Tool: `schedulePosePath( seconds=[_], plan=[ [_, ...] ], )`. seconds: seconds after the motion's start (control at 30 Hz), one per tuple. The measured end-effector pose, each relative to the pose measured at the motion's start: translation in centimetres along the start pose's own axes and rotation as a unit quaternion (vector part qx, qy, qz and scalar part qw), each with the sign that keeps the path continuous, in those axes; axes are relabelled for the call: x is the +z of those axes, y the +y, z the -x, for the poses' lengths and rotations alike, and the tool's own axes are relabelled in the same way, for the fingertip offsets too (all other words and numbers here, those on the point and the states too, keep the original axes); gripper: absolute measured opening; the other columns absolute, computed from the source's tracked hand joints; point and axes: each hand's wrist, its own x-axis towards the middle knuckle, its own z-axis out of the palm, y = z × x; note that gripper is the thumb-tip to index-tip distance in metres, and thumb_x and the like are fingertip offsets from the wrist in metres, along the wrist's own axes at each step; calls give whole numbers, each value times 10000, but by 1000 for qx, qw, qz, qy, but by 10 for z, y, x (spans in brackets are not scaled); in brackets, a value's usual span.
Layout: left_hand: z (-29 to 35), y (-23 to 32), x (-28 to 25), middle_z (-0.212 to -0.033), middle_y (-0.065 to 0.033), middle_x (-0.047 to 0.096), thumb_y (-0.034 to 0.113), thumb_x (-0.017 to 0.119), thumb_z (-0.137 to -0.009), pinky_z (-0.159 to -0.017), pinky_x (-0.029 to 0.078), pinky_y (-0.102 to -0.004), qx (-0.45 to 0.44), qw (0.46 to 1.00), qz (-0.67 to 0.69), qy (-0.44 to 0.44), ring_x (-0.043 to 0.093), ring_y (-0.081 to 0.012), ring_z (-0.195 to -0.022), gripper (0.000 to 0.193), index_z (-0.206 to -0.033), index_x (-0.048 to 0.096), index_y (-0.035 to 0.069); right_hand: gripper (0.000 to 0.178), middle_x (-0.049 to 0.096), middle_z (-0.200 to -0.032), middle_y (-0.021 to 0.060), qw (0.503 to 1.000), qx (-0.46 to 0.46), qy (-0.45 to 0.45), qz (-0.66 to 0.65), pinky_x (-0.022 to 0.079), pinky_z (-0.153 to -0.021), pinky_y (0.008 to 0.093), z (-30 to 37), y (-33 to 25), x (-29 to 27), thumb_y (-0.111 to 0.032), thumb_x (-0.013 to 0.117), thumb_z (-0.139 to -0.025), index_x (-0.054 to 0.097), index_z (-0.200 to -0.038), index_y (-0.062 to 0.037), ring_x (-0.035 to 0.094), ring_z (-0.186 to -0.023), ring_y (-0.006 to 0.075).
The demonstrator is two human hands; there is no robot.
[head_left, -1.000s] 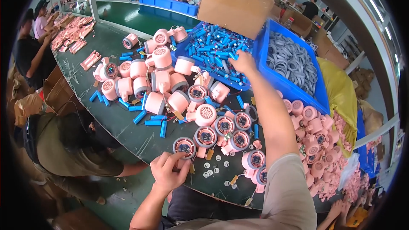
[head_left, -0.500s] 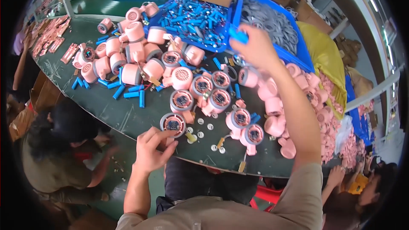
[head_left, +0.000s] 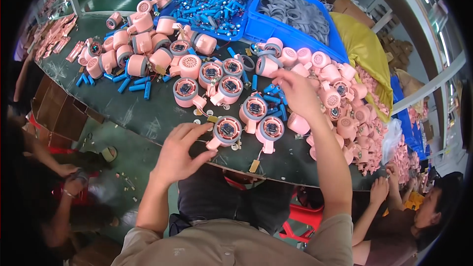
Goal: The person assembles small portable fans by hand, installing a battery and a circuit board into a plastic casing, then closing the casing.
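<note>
My left hand [head_left: 183, 151] is open, thumb and fingers apart, beside a pink fan housing [head_left: 227, 130] with a grey ring and a round circuit board facing up. A tan tab on a wire lies by its fingertips. My right hand [head_left: 298, 92] hovers over a small cluster of blue cylindrical batteries [head_left: 274, 99], fingers loosely spread, with no object visible in them. Just beyond those fingertips lies another pink housing [head_left: 267, 66] on its side. Two board-up housings, one in front [head_left: 271, 128] and one behind [head_left: 253, 109], stand between my hands.
Pink housings [head_left: 143, 42] with scattered batteries crowd the left; more housings [head_left: 332, 99] and small pink parts heap up on the right. Behind are a blue tray of wired batteries [head_left: 209, 14], a blue bin of grey rings [head_left: 295, 16] and a yellow sack [head_left: 362, 51]. Other people sit on both sides.
My right hand has come down and nearer from the blue tray; the battery it held no longer shows in it. My left hand has let go of the housing and spread its fingers.
</note>
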Motion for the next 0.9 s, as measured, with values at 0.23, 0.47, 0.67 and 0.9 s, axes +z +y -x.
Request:
schedulePosePath(
  seconds=[0.23, 0.47, 0.67, 0.9],
  plan=[
    [18, -13, 3, -925, -98, 685, 5, 780, -727, -803, 526, -402, 15, 998, -55, 29, 625, -303, -936, 271, -991, 730, 42, 643, 738, -1088, 162, 970, 48, 160, -175, 499, -876, 316, 11, 3, 6, -41, 535, -985, 238, -1550, -124, 705, -973, 227],
    [17, -10, 5, -891, -117, 694, -60, 740, -736, -768, 522, -381, 2, 999, -14, 37, 636, -298, -881, 227, -948, 732, 19, 388, 754, -1011, 143, 992, 43, 110, -53, 529, -798, 331, 14, -6, -3, -42, 592, -953, 511, -1332, -22, 723, -909, 236],
    [19, -3, 8, -910, -131, 713, -36, 724, -792, -715, 543, -365, -34, 998, 45, 26, 679, -289, -815, 161, -946, 734, 12, 379, 746, -965, 99, 944, 115, 131, -282, 523, -715, 250, 14, 1, -1, -93, 661, -940, 590, -1297, 15, 692, -816, 116],
    [22, 10, 6, -961, -147, 723, 4, 712, -839, -671, 566, -319, -140, 988, 56, 21, 715, -262, -798, 175, -1013, 733, 5, 335, 724, -1071, 135, 930, -3, 235, -281, 514, -830, 280, 20, -21, -16, -142, 530, -1032, 452, -1329, -10, 682, -1004, 191]
  ],
)
